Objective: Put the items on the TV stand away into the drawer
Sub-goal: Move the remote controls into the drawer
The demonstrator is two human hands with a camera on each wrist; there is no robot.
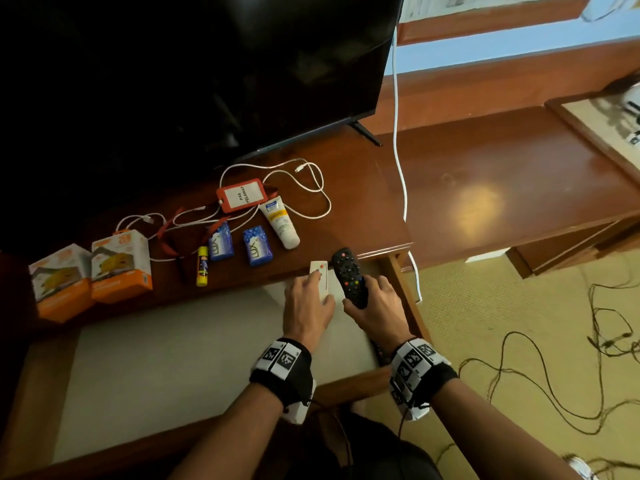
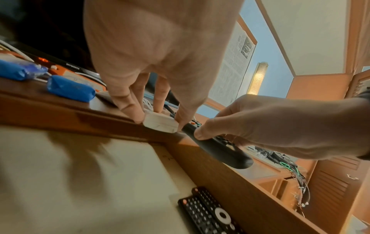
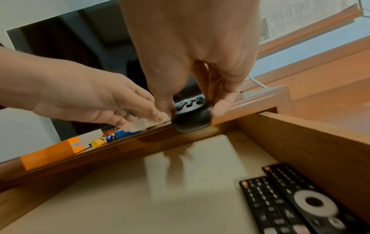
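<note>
1. Two black remotes (image 3: pixel 296 204) lie side by side on the pale drawer (image 1: pixel 173 368) floor, below and nearest the right grip, against the drawer's right wall.
2. Right hand (image 1: pixel 375 304) grip: thumb and fingers curled round the near end of a black remote (image 1: pixel 349 275) with coloured buttons; its far end is over the desk (image 1: pixel 346 188) edge.
3. Left hand (image 1: pixel 306 304) grip: fingertips pinch a small white remote (image 1: pixel 319 273) by its sides, just left of the black one, at the desk edge.
4. Beyond the left grip: two blue soap packs (image 1: pixel 258 245), white tube (image 1: pixel 281 221), yellow stick (image 1: pixel 202 266), red badge holder (image 1: pixel 241 195), white cable (image 1: pixel 311 188).
5. Far left: two orange-and-white boxes (image 1: pixel 121 268).
</note>
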